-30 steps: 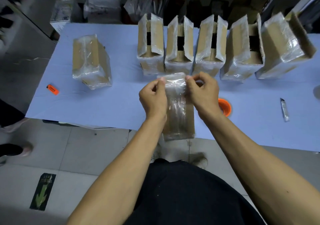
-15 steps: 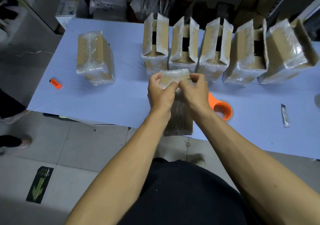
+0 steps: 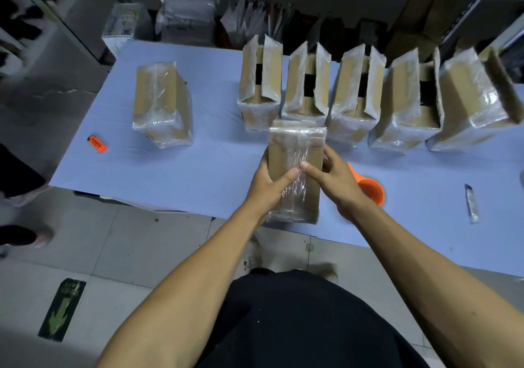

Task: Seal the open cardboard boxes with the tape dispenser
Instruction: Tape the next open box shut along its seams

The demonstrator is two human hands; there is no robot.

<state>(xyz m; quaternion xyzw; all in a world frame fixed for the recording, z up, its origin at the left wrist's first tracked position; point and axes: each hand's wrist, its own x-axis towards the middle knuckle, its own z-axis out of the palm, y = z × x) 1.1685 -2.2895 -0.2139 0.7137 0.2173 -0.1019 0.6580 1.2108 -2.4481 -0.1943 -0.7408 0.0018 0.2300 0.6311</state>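
Brown tape-wrapped cardboard box [image 3: 295, 169], near table edge; left hand [image 3: 265, 186] and right hand [image 3: 337, 180] clasp it; thumbs should press tape flat along seam.

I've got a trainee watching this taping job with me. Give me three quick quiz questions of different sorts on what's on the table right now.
1. True or false: both hands are on the box at the near edge of the table.
2. How many boxes in the back row stand with flaps up?
A. three
B. five
C. seven
3. Fill in: the orange tape dispenser lies just to the ___ of the held box.

Key: 1 true; 2 B; 3 right
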